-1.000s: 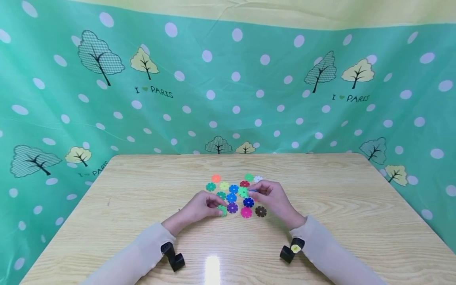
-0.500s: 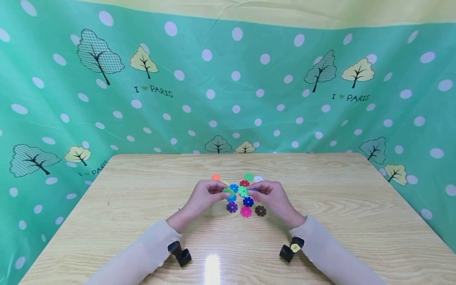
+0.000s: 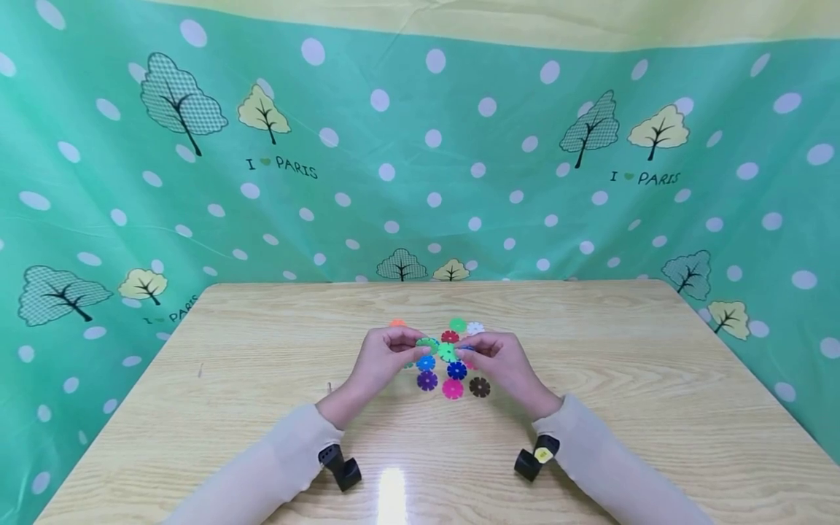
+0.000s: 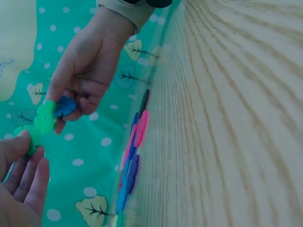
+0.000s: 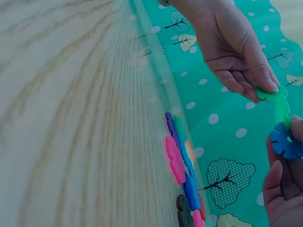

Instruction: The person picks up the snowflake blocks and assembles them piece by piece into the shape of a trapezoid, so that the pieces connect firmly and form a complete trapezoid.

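Thumb and fingers of my left hand [image 3: 380, 361] pinch a green snowflake building disc [image 3: 428, 345] above the table. Facing it, my right hand [image 3: 505, 363] pinches a joined pair: a light-green snowflake disc [image 4: 45, 118] and a blue one [image 5: 285, 141]. In the right wrist view the left hand's green disc [image 5: 267, 94] meets the edge of the light-green disc; I cannot tell if their notches are engaged. Loose discs lie below the hands, among them a purple disc [image 3: 427, 380], a pink disc [image 3: 453, 389] and a dark-blue disc [image 3: 456, 370].
A brown disc [image 3: 480, 387] lies nearest the right hand's wrist. Behind the hands are a red disc [image 3: 450, 336], a green disc [image 3: 458, 324], a white disc [image 3: 475, 328] and a partly covered orange disc [image 3: 397, 322]. The wooden table [image 3: 275, 328] ends at a patterned green cloth [image 3: 420, 175].
My left hand has lifted the green disc from the table's near left and carried it up and right, against the right hand's discs. The right hand has stayed nearly still.
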The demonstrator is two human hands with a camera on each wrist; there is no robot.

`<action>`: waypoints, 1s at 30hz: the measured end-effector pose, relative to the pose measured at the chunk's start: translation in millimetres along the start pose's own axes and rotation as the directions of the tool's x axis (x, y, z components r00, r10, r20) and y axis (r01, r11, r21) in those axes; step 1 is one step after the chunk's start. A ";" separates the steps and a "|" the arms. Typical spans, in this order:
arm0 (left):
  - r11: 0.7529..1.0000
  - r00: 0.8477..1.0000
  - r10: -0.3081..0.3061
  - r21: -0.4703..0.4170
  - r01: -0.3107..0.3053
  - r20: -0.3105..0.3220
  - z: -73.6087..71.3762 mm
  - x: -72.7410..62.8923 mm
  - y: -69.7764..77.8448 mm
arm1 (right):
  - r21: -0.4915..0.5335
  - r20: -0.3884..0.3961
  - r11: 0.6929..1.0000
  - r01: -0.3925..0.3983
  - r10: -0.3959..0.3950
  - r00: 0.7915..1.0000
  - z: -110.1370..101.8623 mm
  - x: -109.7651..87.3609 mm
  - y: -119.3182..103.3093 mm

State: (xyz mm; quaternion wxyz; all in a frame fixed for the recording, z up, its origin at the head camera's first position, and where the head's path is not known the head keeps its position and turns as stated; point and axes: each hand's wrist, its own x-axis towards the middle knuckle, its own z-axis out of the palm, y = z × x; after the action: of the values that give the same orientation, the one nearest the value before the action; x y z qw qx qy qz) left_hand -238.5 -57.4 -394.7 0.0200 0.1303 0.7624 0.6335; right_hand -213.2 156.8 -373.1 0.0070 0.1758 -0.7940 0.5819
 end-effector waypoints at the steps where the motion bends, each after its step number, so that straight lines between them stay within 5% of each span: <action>1: 1.000 1.000 0.009 0.004 -0.009 0.001 0.5 0.0 -0.3 | 0.001 -0.001 1.000 0.001 -0.001 1.000 0.0 0.0 -0.1; 14: 0.998 0.998 0.056 -0.012 -0.055 0.013 8.4 -1.8 -1.2 | -0.014 -0.069 0.999 -0.041 0.040 0.997 1.5 -0.8 0.0; 24: 0.997 0.998 0.060 0.039 -0.061 0.018 10.9 -2.1 -1.0 | 0.018 -0.084 0.998 0.056 -0.054 0.995 2.2 4.1 29.3; 30: 0.999 1.000 0.030 -0.024 -0.030 -0.008 13.5 -3.1 0.0 | 0.028 -0.045 0.998 0.053 -0.052 0.998 -2.3 7.3 31.5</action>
State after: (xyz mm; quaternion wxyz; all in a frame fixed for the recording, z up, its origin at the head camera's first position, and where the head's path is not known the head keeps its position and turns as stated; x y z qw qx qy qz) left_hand -232.9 -45.2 -397.8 0.0089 0.1390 0.7527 0.6434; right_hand -229.5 165.2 -399.8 0.0371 0.1838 -0.7802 0.5967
